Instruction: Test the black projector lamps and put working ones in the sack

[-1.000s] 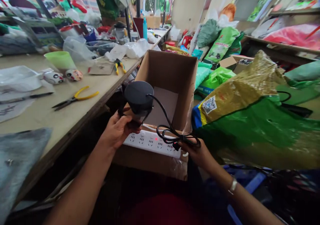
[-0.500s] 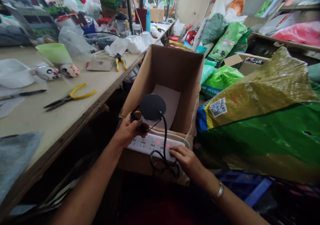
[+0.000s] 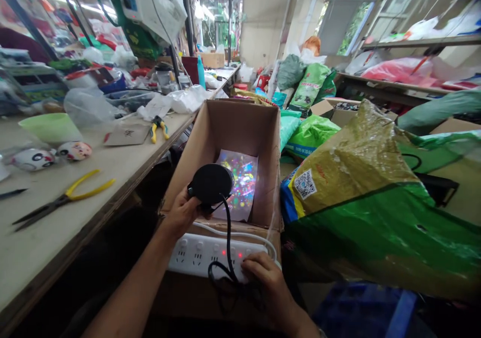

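Black projector (image 3: 213, 183) in left hand (image 3: 182, 214)

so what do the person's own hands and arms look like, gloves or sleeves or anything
Both the left hand and the right hand are ungloved, five-fingered human hands. No sleeve shows on the left forearm or on the short stretch of right forearm in view. No cables or markings can be made out on either.

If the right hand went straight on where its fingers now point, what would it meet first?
Probably the black cable, just left of the right hand in the picture, passing in front of the white power strip; exact depth is unclear.
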`<state>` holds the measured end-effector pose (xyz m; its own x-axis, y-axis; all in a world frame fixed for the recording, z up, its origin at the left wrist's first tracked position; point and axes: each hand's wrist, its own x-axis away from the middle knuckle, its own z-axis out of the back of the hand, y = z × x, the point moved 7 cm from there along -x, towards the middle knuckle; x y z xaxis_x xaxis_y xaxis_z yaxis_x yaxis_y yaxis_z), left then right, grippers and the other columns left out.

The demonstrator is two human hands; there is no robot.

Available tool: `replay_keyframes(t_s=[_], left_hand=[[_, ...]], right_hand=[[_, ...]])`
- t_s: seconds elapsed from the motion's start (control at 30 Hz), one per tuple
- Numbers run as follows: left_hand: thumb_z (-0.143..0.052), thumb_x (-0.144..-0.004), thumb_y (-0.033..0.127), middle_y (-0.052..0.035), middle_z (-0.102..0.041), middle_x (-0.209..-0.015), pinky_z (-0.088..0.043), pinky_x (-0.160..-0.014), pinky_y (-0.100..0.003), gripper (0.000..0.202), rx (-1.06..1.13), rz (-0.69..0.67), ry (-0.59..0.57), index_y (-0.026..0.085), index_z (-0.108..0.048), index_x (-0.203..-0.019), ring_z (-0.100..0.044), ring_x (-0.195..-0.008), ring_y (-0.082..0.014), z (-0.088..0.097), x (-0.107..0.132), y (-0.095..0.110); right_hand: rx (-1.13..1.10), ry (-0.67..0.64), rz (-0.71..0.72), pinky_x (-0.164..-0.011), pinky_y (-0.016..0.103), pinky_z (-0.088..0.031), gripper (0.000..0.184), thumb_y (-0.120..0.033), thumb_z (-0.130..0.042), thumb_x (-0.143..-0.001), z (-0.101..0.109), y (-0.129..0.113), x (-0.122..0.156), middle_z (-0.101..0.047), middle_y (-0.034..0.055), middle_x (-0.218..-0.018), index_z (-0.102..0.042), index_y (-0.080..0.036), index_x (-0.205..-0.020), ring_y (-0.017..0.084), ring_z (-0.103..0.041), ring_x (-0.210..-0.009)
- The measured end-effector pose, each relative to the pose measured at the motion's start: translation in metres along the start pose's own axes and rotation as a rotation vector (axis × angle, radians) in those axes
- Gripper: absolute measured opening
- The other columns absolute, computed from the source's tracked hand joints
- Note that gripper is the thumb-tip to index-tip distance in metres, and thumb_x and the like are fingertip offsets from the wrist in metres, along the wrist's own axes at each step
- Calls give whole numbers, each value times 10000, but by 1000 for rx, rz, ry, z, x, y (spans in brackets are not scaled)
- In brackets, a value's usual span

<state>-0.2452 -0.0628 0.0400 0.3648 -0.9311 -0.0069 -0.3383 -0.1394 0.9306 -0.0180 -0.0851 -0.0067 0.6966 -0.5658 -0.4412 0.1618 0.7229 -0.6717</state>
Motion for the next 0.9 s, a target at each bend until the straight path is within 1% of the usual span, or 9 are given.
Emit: replay_keyframes(t_s=[0.2, 0.3, 0.4, 0.57, 0.67, 0.73, 0.9], left_hand=[[-767, -643, 406, -7, -639, -616, -493, -410, -248, 418, -40, -9, 33, 143, -524, -857, -607, -470, -158, 4, 1, 5], [-789, -607, 424, 7, -627, -624, -488, -409, -250, 479, -34, -8, 41, 154, -512, -890, -589, -471, -147, 6, 4, 6], [-799, -590, 427, 7, -624, -654, -488, -415, -256, 497, -24, 3, 44, 156, -512, -891, -589, -482, -146, 6, 7, 6], [-793, -594, 435, -4, -627, -653, -476, -409, -254, 463, -26, 13, 35, 148, -536, -849, -591, -478, -152, 5, 11, 6], [-782, -611, 427, -11, -627, -616, -485, -415, -262, 425, -34, 13, 24, 143, -543, -818, -592, -476, -160, 5, 12, 5], [-771, -629, 414, 1, -615, -584, -488, -410, -259, 396, -40, 6, 25, 150, -542, -816, -585, -463, -156, 5, 12, 5], [-764, -640, 376, 7, -609, -599, -477, -389, -243, 363, -44, 6, 29, 153, -535, -812, -575, -454, -144, 7, 15, 4]], right_hand=[[-55, 3, 18, -709, 304, -482, 193, -115, -472, -871, -2, 3, -1, -615, 66, -915, -599, -218, -973, 193, -576, -839], [-71, 10, 17, -708, 309, -483, 204, -108, -451, -872, -2, 5, -1, -612, 65, -908, -597, -216, -965, 191, -575, -835], [-84, 2, 17, -710, 308, -487, 207, -104, -452, -865, -2, 5, -1, -611, 64, -911, -600, -215, -956, 189, -579, -840], [-112, 0, -14, -733, 302, -506, 234, -91, -480, -835, 0, 3, -2, -609, 64, -944, -612, -225, -974, 193, -592, -872], [-121, 33, -18, -737, 297, -524, 263, -98, -510, -825, 2, 3, -3, -615, 67, -949, -602, -228, -1035, 192, -602, -875], [-108, 63, -13, -732, 293, -534, 276, -109, -545, -812, 4, 4, -3, -620, 68, -943, -597, -224, -1057, 191, -608, -865], [-87, 92, -21, -718, 292, -539, 219, -129, -574, -798, 4, 5, -2, -625, 69, -923, -620, -214, -995, 193, -610, -844]])
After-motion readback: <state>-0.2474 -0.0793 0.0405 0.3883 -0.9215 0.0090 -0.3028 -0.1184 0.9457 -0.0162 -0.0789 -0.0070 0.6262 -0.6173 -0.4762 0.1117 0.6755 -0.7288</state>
